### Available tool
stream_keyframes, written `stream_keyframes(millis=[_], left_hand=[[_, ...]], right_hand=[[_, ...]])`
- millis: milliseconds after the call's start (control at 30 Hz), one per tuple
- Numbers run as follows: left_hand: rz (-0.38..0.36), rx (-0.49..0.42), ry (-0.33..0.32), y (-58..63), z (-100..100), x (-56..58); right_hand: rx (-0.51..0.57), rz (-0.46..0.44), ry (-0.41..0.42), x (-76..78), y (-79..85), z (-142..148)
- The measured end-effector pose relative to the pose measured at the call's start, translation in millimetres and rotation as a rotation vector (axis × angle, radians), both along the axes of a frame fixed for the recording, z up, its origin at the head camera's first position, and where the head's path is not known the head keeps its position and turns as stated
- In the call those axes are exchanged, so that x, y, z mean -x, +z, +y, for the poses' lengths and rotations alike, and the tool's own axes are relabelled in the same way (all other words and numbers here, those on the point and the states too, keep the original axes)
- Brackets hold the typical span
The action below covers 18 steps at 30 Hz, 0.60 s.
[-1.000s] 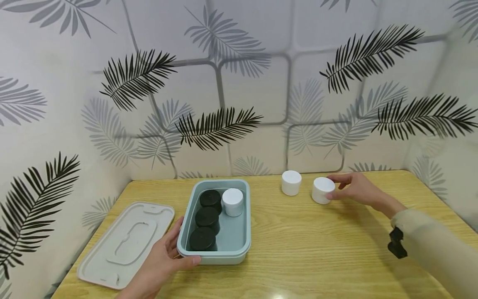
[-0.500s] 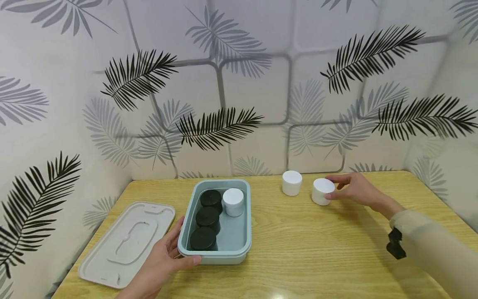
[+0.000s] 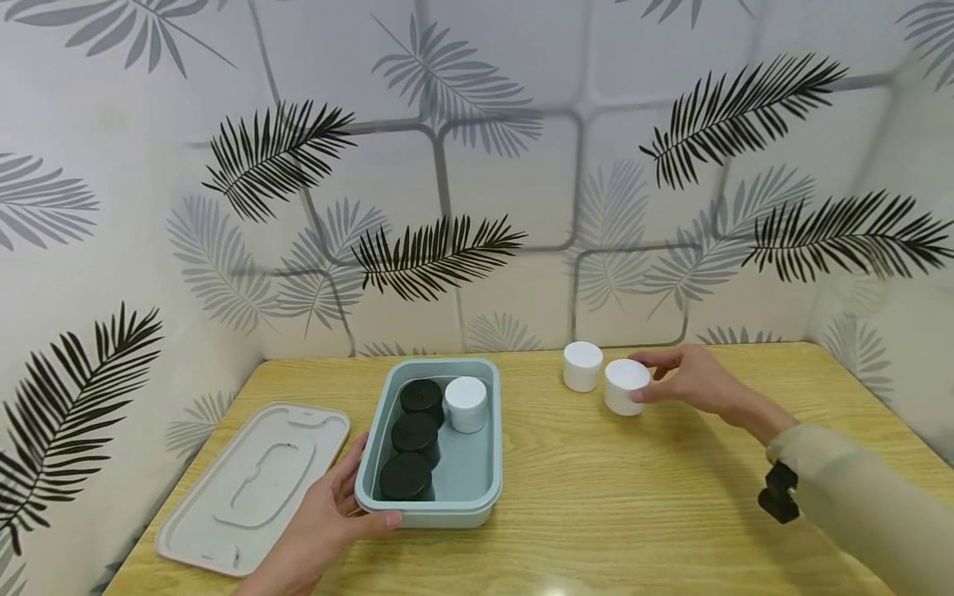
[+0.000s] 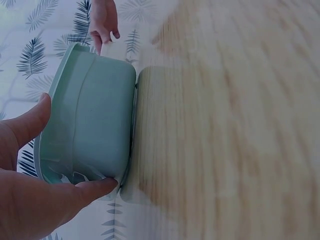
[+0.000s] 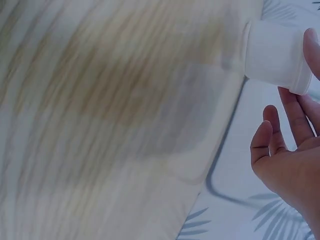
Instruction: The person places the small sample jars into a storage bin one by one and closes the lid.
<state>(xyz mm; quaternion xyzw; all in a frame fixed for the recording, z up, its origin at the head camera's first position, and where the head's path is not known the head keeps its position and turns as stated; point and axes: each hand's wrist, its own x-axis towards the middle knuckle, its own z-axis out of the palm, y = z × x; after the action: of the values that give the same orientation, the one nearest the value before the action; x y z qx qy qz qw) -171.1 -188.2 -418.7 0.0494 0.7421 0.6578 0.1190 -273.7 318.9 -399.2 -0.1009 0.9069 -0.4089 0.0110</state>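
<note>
My right hand (image 3: 689,382) pinches a white lidded jar (image 3: 624,389) between thumb and fingers; the right wrist view shows this jar (image 5: 275,55) close to the wooden surface. Just left of it, a second white jar (image 3: 582,366) stands on the table. My left hand (image 3: 320,513) grips the near left corner of a light blue-green plastic box (image 3: 495,447), thumb over the rim. Inside the box, several black-lidded jars (image 3: 414,437) line the left side, and one white jar (image 3: 466,404) stands at the far right. The left wrist view shows the box's outer wall (image 4: 102,120).
A pale rectangular lid (image 3: 261,488) lies flat on the table left of the box. The wooden table (image 3: 596,513) ends at a wall (image 3: 507,190) with a leaf pattern. A black wrist device (image 3: 778,492) sits at the right sleeve.
My right hand has moved left with the white jar, bringing it closer to the other white jar. My left hand and the box have stayed in place.
</note>
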Motion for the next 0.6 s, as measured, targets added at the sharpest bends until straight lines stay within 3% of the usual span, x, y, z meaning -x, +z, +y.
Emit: stream_keyframes(millis=[367, 600], left_hand=[[-0.003, -0.002, 0.002, 0.3, 0, -0.4], [-0.007, 0.020, 0.002, 0.8, 0, 0.5]], right_hand=[[0.101, -0.019, 0.101, -14.1, 37.9, -67], [0.156, -0.019, 0.137, -18.9, 53.2, -116]])
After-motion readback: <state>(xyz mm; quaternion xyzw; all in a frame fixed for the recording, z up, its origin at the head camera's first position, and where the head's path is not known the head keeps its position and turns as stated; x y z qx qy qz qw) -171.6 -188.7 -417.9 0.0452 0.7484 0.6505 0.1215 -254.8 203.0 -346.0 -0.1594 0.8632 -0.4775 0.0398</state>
